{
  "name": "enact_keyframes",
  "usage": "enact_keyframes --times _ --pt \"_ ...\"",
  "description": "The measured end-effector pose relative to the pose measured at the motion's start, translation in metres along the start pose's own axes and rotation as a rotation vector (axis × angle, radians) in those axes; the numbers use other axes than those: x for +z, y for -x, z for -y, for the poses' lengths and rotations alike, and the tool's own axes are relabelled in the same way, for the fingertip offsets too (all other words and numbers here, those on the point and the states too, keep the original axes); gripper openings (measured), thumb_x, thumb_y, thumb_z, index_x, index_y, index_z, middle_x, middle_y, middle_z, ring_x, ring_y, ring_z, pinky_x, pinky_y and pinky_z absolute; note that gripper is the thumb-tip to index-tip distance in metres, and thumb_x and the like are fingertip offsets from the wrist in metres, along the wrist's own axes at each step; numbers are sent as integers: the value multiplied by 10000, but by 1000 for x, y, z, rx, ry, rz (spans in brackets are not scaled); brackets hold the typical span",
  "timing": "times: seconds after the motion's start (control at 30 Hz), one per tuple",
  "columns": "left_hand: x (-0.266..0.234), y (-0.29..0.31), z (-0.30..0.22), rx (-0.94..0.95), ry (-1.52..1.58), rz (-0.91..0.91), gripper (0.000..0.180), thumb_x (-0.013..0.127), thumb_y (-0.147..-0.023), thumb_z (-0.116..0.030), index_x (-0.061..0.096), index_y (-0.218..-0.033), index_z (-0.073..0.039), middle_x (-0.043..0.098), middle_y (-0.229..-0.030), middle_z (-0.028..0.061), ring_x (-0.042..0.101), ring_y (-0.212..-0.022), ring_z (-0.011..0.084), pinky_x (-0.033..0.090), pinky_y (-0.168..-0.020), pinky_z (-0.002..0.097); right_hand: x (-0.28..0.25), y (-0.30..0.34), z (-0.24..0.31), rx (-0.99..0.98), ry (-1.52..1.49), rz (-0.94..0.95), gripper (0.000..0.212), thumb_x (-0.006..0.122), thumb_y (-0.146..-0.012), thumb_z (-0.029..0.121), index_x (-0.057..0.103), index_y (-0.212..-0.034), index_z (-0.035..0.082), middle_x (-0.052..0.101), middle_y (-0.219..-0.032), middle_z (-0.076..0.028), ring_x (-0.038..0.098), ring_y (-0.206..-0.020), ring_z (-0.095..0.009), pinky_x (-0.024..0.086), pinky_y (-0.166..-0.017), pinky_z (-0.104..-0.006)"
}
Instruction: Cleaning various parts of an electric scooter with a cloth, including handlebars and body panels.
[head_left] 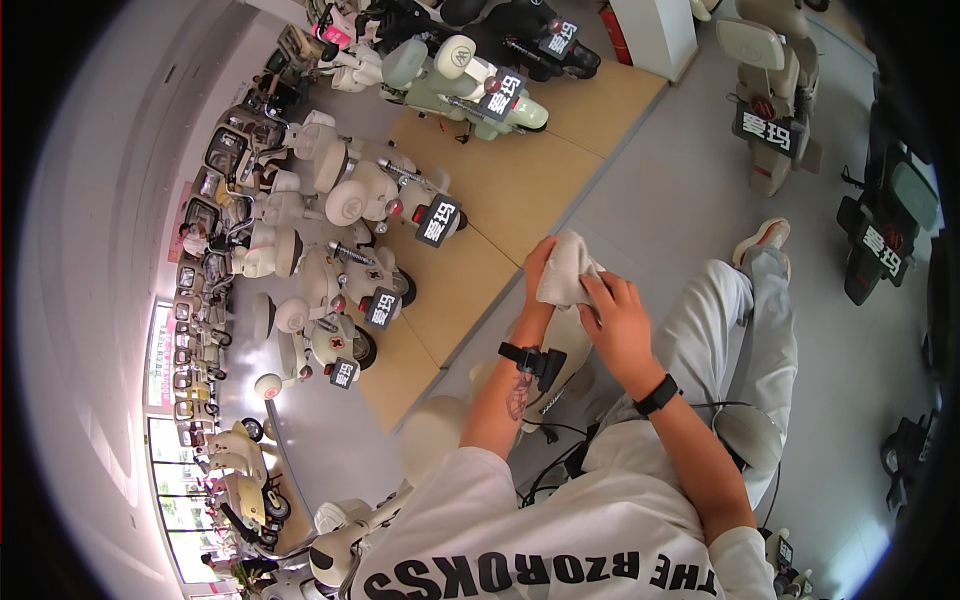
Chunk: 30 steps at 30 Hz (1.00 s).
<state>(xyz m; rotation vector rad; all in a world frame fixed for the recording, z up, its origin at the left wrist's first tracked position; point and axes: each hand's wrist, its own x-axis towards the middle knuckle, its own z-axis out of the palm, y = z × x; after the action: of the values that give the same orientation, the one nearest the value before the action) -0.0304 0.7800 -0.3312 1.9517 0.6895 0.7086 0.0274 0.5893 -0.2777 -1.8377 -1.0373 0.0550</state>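
A crumpled off-white cloth is bunched up between my hands, out in front of my body. My left hand grips it from the left side, and the cloth hides most of that hand's fingers. From the right, my right hand holds the cloth's lower right edge with bent fingers. A black strap with a small device circles my left wrist, and a black band is on my right wrist. Below my forearms, a cream scooter shows in part.
Parked scooters stand in rows on the left, some on a tan floor platform. A beige scooter and a dark one are at the right. Dark cables hang by my waist. A white pillar rises at the back.
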Motion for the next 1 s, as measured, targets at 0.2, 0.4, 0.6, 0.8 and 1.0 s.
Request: enact_keyframes --times 0.2,0.4,0.6,0.8,1.0 --pt "29 13 -52 259 -558 -120 164 646 -838 -166 701 -973 -91 709 -1009 94 631 -1004 301 503 -836 420 6 19 -43 84 -96 -17 283 692 -827 90 604 -1083 10 633 -1145 -139 584 -1051 -359 511 -852 -434" --pt "17 8 -47 236 -293 -61 87 618 -801 -109 691 -849 -112 703 -861 27 639 -828 255 407 -748 431 3 20 -36 9 37 -51 238 698 -818 88 637 -1030 -2 662 -1148 -166 590 -1055 -369 516 -875 -441" --pt "18 20 18 195 349 -234 130 650 -913 -116 640 -1011 -31 651 -935 42 590 -794 125 499 -700 277 12 0 -11 -200 69 -33 319 674 -796 17 677 -1113 55 612 -1292 -122 563 -1169 -354 489 -950 -450" --pt "40 40 -45 394 -352 -403 177 548 -827 -56 651 -969 -77 655 -1066 53 580 -1095 316 432 -923 455 0 30 -46 -160 1 -15 233 634 -773 -82 647 -998 -25 632 -1245 -163 557 -1137 -401 469 -950 -467" --pt "28 29 -12 552 -102 -350 134 528 -872 -110 636 -945 -75 673 -1083 94 607 -1062 341 445 -899 471 8 17 -21 -209 -13 -51 249 588 -719 -133 653 -930 -18 642 -1258 -148 549 -1168 -384 467 -975 -455"
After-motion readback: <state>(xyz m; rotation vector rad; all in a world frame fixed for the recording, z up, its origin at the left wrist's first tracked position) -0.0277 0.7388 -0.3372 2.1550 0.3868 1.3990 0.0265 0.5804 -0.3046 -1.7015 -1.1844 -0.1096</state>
